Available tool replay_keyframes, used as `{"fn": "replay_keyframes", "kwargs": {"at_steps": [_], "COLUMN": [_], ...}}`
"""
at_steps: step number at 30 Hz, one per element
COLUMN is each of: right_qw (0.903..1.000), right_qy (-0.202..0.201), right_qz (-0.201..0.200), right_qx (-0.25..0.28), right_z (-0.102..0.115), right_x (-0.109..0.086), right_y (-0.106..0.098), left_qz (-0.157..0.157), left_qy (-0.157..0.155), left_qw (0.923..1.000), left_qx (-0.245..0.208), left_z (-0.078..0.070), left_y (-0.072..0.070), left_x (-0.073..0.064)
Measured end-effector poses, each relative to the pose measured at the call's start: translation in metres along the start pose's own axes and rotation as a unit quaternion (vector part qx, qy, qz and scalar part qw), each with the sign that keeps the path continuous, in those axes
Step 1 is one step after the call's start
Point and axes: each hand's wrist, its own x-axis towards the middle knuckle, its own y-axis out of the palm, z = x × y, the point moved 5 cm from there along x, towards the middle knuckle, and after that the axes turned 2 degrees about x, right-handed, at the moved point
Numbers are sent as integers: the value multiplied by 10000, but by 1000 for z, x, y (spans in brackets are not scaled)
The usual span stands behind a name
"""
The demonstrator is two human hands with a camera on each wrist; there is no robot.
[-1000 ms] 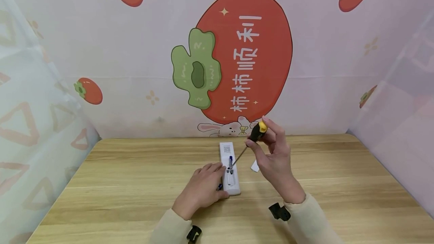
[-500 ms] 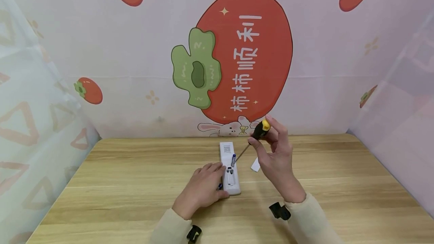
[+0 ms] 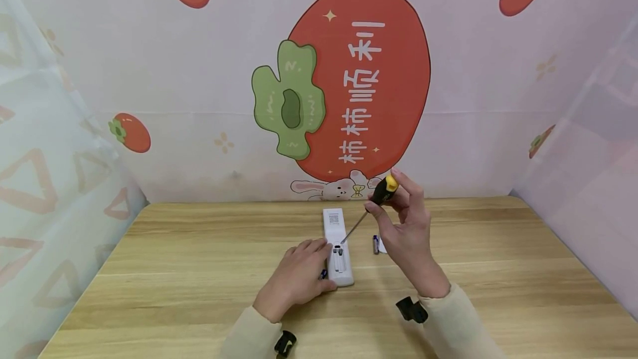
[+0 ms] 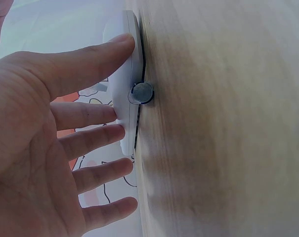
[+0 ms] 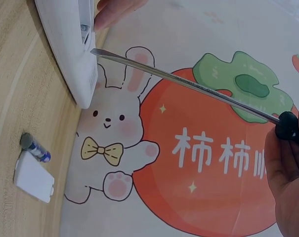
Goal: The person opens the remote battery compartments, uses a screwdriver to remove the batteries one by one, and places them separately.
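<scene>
A white remote control [image 3: 335,228] lies back side up, its battery compartment [image 3: 339,260] uncovered. My left hand [image 3: 301,276] rests along its left edge, fingers straight, the thumb [image 4: 120,47] against its side near the close end. Beneath that hand a battery [image 4: 142,93] sits right beside the remote. My right hand [image 3: 410,231] holds a flat-blade screwdriver [image 3: 386,190] by its black and yellow handle. Its steel shaft [image 5: 189,85] slants down left, the tip close over the far end of the compartment. To the right, another battery [image 3: 376,244] lies against the white battery cover [image 5: 34,177].
The wooden table [image 3: 189,281] reaches back to a printed backdrop [image 3: 199,71] with persimmons and a rabbit. Pale curtains [image 3: 55,170] close off the sides. Each wrist carries a black strap mount [image 3: 285,343].
The screwdriver tip has levered a battery out of the remote, and it now lies right, by the cover. My right hand has shifted slightly right; the left has stayed in place.
</scene>
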Motion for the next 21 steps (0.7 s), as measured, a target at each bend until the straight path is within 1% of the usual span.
{"fn": "replay_keyframes", "kwargs": {"at_steps": [8, 17, 21], "right_qw": [10000, 9999, 9997], "right_qy": [13, 84, 206], "right_qz": [31, 4, -17], "right_qx": [-21, 102, 94], "right_z": [0, 1, -1], "right_x": [2, 3, 4], "right_y": [-3, -7, -9], "left_qz": [-76, 14, 9], "left_qy": [43, 3, 10], "left_qw": [9999, 10000, 10000], "left_qx": [50, 15, -11], "left_z": [-1, -1, 0], "left_y": [-1, -1, 0], "left_x": [0, 0, 0]}}
